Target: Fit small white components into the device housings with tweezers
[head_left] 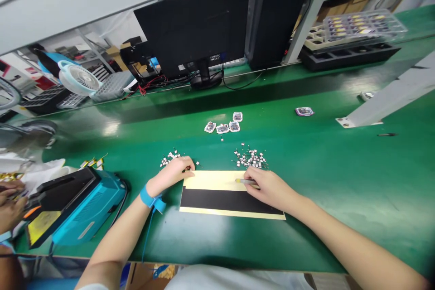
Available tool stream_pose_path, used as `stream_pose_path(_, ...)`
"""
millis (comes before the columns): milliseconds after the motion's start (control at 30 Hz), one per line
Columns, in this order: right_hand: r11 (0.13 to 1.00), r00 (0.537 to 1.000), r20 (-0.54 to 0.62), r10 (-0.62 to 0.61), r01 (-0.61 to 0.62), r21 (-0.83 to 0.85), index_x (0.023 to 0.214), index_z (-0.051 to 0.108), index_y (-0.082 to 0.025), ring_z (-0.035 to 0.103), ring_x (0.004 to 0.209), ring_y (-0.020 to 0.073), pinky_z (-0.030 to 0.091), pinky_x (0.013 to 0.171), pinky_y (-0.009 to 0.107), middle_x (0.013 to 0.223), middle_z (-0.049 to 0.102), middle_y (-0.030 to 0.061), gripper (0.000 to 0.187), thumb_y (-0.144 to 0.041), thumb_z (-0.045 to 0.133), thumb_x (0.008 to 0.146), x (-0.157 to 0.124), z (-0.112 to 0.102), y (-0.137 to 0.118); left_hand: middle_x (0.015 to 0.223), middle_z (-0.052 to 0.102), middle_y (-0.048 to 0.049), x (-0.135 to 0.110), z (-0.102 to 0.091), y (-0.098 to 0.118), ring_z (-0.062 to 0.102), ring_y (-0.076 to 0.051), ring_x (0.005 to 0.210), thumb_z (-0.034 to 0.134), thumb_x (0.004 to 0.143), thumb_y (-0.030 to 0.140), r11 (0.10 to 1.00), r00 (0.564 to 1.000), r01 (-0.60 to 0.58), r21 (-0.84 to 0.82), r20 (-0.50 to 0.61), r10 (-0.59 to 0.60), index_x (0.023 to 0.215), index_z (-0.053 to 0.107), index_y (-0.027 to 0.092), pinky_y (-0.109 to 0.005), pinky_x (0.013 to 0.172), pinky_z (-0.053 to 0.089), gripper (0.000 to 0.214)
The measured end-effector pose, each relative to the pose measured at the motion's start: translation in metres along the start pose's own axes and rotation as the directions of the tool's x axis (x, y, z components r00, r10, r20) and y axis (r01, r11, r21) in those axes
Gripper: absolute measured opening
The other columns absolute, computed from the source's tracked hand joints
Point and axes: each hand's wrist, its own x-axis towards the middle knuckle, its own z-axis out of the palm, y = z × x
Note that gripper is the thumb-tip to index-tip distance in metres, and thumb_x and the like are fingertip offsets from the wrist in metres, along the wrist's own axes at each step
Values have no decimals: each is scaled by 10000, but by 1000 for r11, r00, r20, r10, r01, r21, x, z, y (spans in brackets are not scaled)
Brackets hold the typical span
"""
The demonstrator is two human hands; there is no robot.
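Note:
A yellow sheet [210, 179] with a wide black strip [227, 200] lies flat on the green bench before me. My left hand [175, 170] is at its upper left corner, thumb and finger curled in against the edge. In my right hand [268, 185] is a slim grey pen-like tool [249, 181], its yellowish end pointing left over the yellow part; its exact kind is unclear. Just beyond the sheet lie two heaps of small white parts with dark leads, the right heap [251, 158] and the left heap [169, 157], partly behind my left hand. A blue wrist strap [152, 199] circles my left wrist.
Several white-rimmed circuit pieces [222, 128] lie farther back. At left stand a teal machine [90, 204] and a co-worker's hands [10, 204]. A monitor [197, 22], a fan [79, 78], a slanted white post [390, 93] and stacked trays [353, 31] surround the bench.

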Motion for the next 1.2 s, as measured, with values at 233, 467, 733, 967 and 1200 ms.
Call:
stream_pose_path(233,993,998,-57,-15,21,115,827,524,-116,499,623,82,447,587,238,758,524,4,206,-310,466,863,-2,3,2,687,531,-13,-11,-7,1,464,-122,626,526,730,146,981,997,37,-189,-64,-50,749,618,156,-234,603,347,95)
stream_pose_path(467,913,983,-161,91,-18,408,796,505,-112,434,499,47,395,465,175,648,476,-28,232,-320,442,877,1,2,-5,781,543,-37,20,28,49,541,-116,715,586,710,220,723,962,-14,-690,-206,-178,937,561,129,-232,672,452,245)
stream_pose_path(733,774,929,-255,269,-52,631,973,487,-112,461,524,48,418,466,175,753,512,-4,225,-306,481,860,11,10,-4,747,539,-1,45,74,97,530,-83,715,633,700,263,275,939,-146,-950,-221,-265,823,517,144,-197,700,418,207)
stream_pose_path(967,721,916,-254,311,-53,691,921,494,-111,442,516,43,401,460,167,742,504,-11,193,-283,518,837,7,7,-7,694,521,22,41,82,97,499,-55,653,664,679,243,121,967,-129,-984,-152,-205,754,522,141,-167,656,396,190)
stream_pose_path(1200,679,929,-195,313,-76,730,945,491,-112,456,528,47,411,471,172,757,512,-8,191,-263,524,833,9,2,-4,760,553,-17,41,85,98,544,-100,731,693,641,220,174,977,-172,-970,-191,-99,719,558,130,-225,705,454,180)
